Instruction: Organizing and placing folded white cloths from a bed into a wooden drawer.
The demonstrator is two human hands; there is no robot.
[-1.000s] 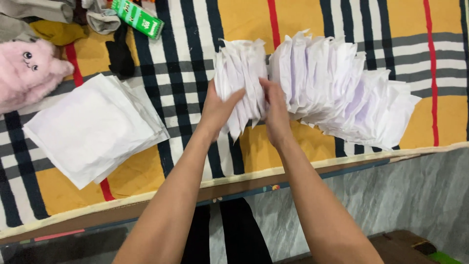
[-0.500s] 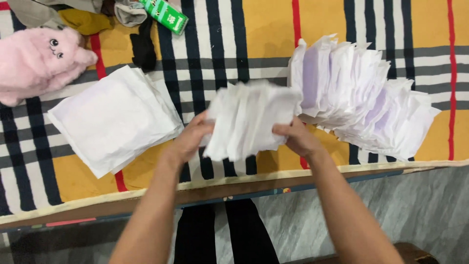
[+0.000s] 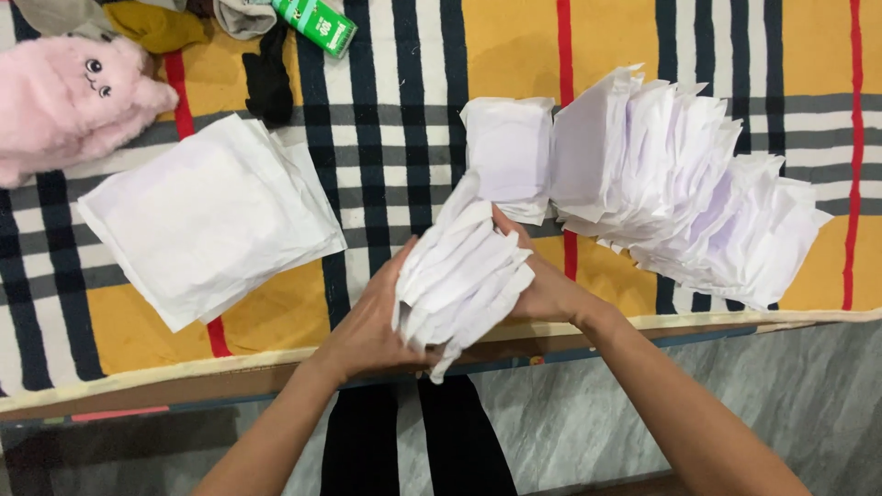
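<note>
My left hand [image 3: 367, 323] and my right hand [image 3: 540, 285] press from both sides on a thick bundle of folded white paper bags [image 3: 459, 276], held tilted just above the near edge of the striped cloth. Behind it one folded bag [image 3: 508, 152] lies flat next to a long fanned row of white paper bags [image 3: 689, 184] at the right. A flat stack of larger white sheets [image 3: 207, 216] lies to the left of my left hand.
A yellow, black, white and red striped cloth [image 3: 514, 37] covers the surface. A pink plush toy [image 3: 60, 96] sits at the far left, with a green box [image 3: 317, 20], a dark cloth [image 3: 268, 83] and crumpled clothes at the back. A grey marbled floor [image 3: 735, 395] lies below the edge.
The bundle was pulled away from the fanned row, turned, and brought down toward the near edge between both hands. One folded bag now lies flat beside the row.
</note>
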